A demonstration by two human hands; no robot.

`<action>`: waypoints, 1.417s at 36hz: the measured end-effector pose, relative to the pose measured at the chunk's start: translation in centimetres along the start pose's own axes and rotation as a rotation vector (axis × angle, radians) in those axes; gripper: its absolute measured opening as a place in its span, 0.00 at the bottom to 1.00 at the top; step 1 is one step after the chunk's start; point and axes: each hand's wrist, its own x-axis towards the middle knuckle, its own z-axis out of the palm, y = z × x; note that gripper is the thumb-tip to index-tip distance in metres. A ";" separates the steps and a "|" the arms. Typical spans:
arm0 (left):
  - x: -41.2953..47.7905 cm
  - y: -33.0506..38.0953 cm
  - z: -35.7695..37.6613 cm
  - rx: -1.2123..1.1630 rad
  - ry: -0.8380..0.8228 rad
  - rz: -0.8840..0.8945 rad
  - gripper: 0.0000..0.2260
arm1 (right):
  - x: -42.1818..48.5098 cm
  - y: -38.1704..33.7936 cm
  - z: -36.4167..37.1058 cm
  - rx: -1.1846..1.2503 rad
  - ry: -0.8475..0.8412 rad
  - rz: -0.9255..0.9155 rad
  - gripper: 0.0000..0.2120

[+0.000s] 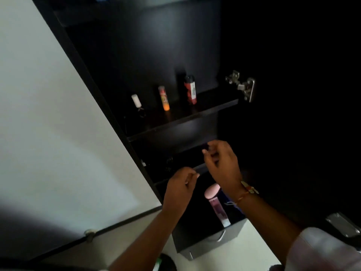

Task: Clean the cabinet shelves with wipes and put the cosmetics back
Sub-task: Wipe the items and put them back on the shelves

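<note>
The dark cabinet (136,55) stands open against a pale wall, and on its upper shelf (195,112) three small cosmetics stand apart: a red-and-black container (190,89), an orange tube (163,98) and a white-capped bottle (136,101). Below that shelf, a taller pink-capped bottle (216,204) stands in the bottom compartment, probably light, stiff and slick, best gripped round its body. Just under the shelf edge the right hand (222,163) has fingers curled, perhaps pinching something small and dark, though I cannot tell, while the left hand (180,188) is loosely closed on nothing visible.
</note>
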 end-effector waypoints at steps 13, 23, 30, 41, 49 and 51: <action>-8.8 -7.5 13.1 -0.044 -0.516 -0.606 0.08 | -16.5 14.0 -1.4 -0.620 -0.700 0.755 0.13; -10.3 -8.3 21.3 -0.014 -0.613 -0.799 0.16 | -17.7 17.7 -1.0 -0.600 -0.510 0.910 0.19; -9.6 -9.1 25.1 -0.002 -0.543 -0.898 0.22 | -16.8 20.7 1.6 -0.247 -0.024 1.416 0.24; -8.1 -8.5 28.1 0.035 -0.375 -1.055 0.30 | -15.5 25.4 3.8 0.059 0.195 1.579 0.29; -9.1 -10.4 28.3 -0.028 -0.327 -1.148 0.22 | -15.1 25.9 4.7 0.302 0.248 1.608 0.25; -9.1 -10.4 27.6 -0.020 -0.326 -1.116 0.18 | -15.3 26.0 5.0 0.299 0.274 1.618 0.26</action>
